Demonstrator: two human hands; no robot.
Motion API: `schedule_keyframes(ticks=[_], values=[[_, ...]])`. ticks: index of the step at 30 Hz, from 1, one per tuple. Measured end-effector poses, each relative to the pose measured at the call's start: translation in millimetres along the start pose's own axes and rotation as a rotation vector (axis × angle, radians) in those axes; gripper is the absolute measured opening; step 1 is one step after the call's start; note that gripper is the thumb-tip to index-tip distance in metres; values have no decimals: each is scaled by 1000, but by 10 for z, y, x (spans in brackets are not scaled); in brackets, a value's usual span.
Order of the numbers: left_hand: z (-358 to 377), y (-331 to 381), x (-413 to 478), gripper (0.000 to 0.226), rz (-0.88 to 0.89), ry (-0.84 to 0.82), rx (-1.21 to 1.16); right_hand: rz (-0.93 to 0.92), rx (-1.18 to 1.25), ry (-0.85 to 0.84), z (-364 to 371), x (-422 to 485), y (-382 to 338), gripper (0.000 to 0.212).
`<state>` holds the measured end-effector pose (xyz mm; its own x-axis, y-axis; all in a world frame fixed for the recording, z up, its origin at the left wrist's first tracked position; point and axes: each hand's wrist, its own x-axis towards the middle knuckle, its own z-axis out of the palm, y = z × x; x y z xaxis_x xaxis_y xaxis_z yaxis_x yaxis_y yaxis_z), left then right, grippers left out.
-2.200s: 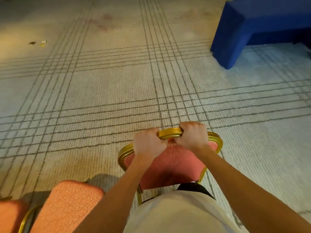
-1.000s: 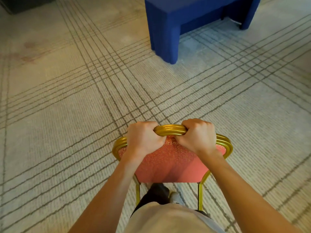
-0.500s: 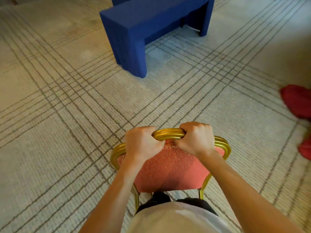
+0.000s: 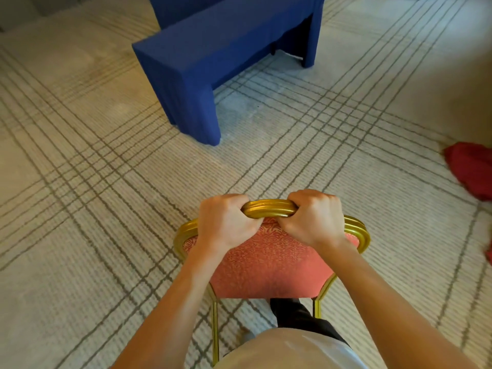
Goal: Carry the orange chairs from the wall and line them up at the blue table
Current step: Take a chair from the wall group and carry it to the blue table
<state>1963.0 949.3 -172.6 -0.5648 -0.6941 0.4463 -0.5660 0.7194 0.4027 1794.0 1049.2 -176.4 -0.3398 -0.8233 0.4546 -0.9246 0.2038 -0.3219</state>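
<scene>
I hold an orange chair (image 4: 269, 265) with a gold frame right in front of my body, seen from behind its padded backrest. My left hand (image 4: 226, 222) grips the left part of the gold top rail, and my right hand (image 4: 314, 217) grips the right part. The chair's seat and front legs are hidden below the backrest. The blue table (image 4: 213, 57), draped in blue cloth to the floor, stands ahead and to the left across a stretch of carpet.
Beige carpet (image 4: 93, 209) with grey crossing lines covers the floor all around. A red cloth-covered thing (image 4: 471, 169) lies at the right edge, partly cut off. My dark trouser leg shows under the chair.
The view has swung to the right and forward: the orange chairs at the lower left have left the view, the blue table has shifted left and come closer, the red thing has appeared. My grip is unchanged.
</scene>
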Motion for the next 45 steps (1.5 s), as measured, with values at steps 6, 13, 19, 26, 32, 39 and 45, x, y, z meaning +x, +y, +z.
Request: schedule_keyframes(ticks=[6,13,19,26,32,39,45], values=[[439,-175,905,44,-37,-52,31,-12,38,-46,359,915,531,29],[740,-355,1805,47,-62,-47,41,-72,90,-51,640,1887,929,28],[1042,-769,2538,49,-74,-32,40,-122,62,-99,1034,2707,1134,34],[1384,-1351,3499,47,-136,-18,0,-105,37,-101,1513,3773,1241,33],[1551,-1655,4286,44,-104,-25,-17,-79,-20,-80,1762,4487,1403,32],[1862,-1893,5173,44,-60,-57,24,-64,-57,-38,2045,5274,1735,35],[2243,-2003,5994,42,-93,-67,59,-86,16,-76,2376,6065,2232,36]])
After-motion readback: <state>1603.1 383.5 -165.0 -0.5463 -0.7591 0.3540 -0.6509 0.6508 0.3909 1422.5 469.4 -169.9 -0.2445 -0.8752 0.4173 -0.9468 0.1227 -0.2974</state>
